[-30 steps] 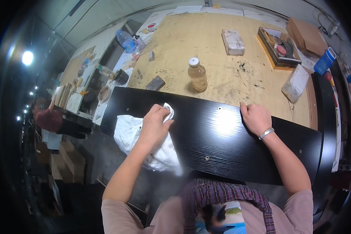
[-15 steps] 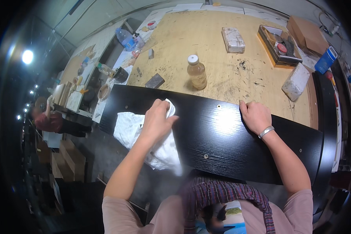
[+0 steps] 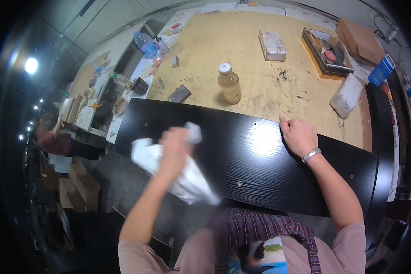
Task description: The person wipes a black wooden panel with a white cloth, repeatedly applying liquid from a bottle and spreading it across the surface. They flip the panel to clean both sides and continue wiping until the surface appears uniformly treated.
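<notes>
A black wood-grain panel [image 3: 223, 160] with several small metal-ringed holes lies across the near side of the worktable. My left hand [image 3: 176, 148], smeared by motion, is closed on a white cloth [image 3: 192, 180] over the panel's left part. The cloth bunches at my fingers and trails down over the panel's near edge. My right hand [image 3: 300, 138] grips the panel's far edge, right of its middle, with the thumb on the edge and the fingers curled over it. Just beyond the panel stands a bottle with a white cap [image 3: 229, 84], holding yellowish liquid.
On the worktable [image 3: 255, 73] lie a grey block [image 3: 180, 94], two wrapped blocks [image 3: 272, 46] [image 3: 347, 96] and an open box of small items [image 3: 326, 55]. A blue container [image 3: 382, 71] stands at the right. Another person [image 3: 61, 141] is far off at the left.
My left hand has shifted a little left and nearer to me, with the cloth moving along. My right hand stays on the panel's edge.
</notes>
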Tool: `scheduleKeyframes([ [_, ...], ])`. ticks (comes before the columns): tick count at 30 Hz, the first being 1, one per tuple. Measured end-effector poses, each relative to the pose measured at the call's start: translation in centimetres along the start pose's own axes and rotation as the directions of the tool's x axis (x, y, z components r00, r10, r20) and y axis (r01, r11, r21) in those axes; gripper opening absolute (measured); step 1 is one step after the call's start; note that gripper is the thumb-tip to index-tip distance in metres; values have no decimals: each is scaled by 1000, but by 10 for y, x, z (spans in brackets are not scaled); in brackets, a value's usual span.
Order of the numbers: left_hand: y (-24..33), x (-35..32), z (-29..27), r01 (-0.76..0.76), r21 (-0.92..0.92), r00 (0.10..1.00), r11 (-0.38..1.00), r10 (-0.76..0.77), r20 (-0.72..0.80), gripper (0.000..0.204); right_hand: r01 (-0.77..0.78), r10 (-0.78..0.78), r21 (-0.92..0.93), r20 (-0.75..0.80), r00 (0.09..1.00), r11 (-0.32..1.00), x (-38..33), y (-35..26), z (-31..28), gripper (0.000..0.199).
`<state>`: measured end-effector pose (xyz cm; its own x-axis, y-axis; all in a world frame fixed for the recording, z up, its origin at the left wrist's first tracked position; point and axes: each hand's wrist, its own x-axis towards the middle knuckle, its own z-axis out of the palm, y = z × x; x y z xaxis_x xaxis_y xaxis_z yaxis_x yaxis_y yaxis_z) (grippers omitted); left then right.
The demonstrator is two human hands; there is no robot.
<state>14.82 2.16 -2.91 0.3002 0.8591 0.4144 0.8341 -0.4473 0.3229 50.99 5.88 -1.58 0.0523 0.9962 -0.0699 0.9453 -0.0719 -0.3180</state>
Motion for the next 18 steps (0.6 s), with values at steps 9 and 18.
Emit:
scheduleKeyframes([
  [9, 109, -3, 25, -180, -281, 909, 943, 268, 319, 26, 44, -44, -8, -38, 998, 999, 0, 2, 6, 60],
  [18, -210, -128, -136, 732, 224, 680, 643, -670, -298, 40, 80, -80, 34, -23, 997, 996, 1, -3, 4, 58],
])
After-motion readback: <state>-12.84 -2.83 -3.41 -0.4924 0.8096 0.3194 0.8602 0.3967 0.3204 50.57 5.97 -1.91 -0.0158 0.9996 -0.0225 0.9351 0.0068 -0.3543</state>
